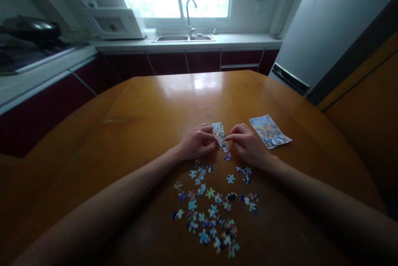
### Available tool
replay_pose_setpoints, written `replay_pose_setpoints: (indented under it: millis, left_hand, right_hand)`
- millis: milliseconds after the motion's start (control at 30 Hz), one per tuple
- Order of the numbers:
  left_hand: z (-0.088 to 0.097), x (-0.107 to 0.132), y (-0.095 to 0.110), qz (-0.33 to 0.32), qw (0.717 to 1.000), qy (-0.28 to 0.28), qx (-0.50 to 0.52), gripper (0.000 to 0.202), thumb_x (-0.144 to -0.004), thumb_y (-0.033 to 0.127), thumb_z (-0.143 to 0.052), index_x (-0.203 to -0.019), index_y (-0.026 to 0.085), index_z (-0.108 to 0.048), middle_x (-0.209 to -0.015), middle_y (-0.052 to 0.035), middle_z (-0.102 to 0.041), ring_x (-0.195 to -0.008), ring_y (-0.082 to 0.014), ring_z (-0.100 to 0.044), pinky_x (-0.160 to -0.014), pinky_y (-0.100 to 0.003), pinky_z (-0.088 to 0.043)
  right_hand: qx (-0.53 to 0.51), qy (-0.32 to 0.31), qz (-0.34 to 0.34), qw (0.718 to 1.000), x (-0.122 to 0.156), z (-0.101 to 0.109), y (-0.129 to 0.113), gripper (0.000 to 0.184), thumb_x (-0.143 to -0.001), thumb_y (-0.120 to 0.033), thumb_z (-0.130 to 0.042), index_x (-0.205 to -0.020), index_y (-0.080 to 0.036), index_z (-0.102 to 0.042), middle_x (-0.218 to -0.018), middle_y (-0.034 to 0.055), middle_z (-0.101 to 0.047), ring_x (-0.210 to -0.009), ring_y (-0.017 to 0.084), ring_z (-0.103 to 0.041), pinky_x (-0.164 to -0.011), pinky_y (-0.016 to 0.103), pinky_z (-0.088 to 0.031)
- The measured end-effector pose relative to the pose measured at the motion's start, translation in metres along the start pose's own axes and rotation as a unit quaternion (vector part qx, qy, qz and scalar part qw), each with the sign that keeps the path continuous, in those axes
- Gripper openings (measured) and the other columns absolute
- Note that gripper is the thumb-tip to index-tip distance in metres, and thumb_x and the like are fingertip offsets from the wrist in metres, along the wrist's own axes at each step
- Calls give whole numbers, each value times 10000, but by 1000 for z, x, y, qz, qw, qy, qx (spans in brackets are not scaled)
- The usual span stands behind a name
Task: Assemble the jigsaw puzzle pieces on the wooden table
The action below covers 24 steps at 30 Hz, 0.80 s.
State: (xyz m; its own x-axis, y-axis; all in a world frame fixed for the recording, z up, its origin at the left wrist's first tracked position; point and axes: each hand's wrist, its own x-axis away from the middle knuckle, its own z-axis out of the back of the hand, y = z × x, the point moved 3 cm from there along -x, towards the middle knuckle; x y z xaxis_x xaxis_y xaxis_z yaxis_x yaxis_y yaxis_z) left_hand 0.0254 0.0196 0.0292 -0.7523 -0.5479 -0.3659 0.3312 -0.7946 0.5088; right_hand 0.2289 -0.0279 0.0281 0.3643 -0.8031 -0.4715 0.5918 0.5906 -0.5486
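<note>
Left hand, joined puzzle section, right hand: noted in a row at the counter.
Section is flanked by both, neither clearly nearer, its long axis laid far to near. Fingers are curled in at its edges; whether anything is pinched cannot be told.

Glossy wooden table, shiny metal tap, paper sheet, matt puzzle pieces

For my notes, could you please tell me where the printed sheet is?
In the head view, the sheet lies on the table, to the right of the right hand, on the side nearer the fridge.
</note>
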Motion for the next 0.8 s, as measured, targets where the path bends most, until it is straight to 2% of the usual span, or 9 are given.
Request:
replay_pose_setpoints:
  millis: [100, 300, 500, 600, 800]
  left_hand:
    - [0, 0, 0, -2, 1000, -2, -5, 222, -925, 252, -592, -836, 212, -792, -724, -21, -517, -771, -164, -491, -681, -297, -407]
    - [0, -3, 3, 1, 1000, -9, -9, 240, -914, 241, -570, -793, 210, -775, -712, -26, -529, -762, -171, -495, -670, -307, -416]
    - [0, -3, 3, 6, 1000, 3, 7, 246, -936, 248, -545, -847, 201, -770, -742, -33, -559, -775, -171, -516, -687, -302, -440]
    - [2, -2, 2, 10, 1000, 16, 11, 238, -926, 234, -553, -835, 198, -769, -752, -33, -559, -782, -172, -517, -698, -302, -440]
    - [1, -3, 5, -10, 1000, -16, -9, 256, -917, 234, -556, -778, 200, -769, -708, -24, -515, -757, -170, -491, -671, -297, -408]
  right_hand:
    - [13, -34, 7, 999, 6, -5, 1, 312, -895, -70, -544, -997, -238, -785, -908, 71, -622, -915, 225, -538, -816, 391, -462]
    - [44, -67, 3, 997, 4, -11, 2, 273, -890, -99, -587, -959, -266, -791, -910, 71, -623, -921, 244, -520, -830, 411, -436]
    - [29, -45, -17, 998, 3, -9, 2, 291, -908, -80, -540, -1030, -241, -749, -974, 70, -638, -962, 235, -533, -879, 405, -431]
    - [11, -33, -24, 999, 2, -7, 4, 294, -899, -56, -523, -1009, -212, -746, -963, 74, -634, -954, 228, -541, -876, 400, -437]
    - [12, -59, 1, 998, 2, -10, 4, 331, -863, -20, -535, -950, -234, -772, -924, 59, -610, -929, 217, -525, -856, 390, -426]
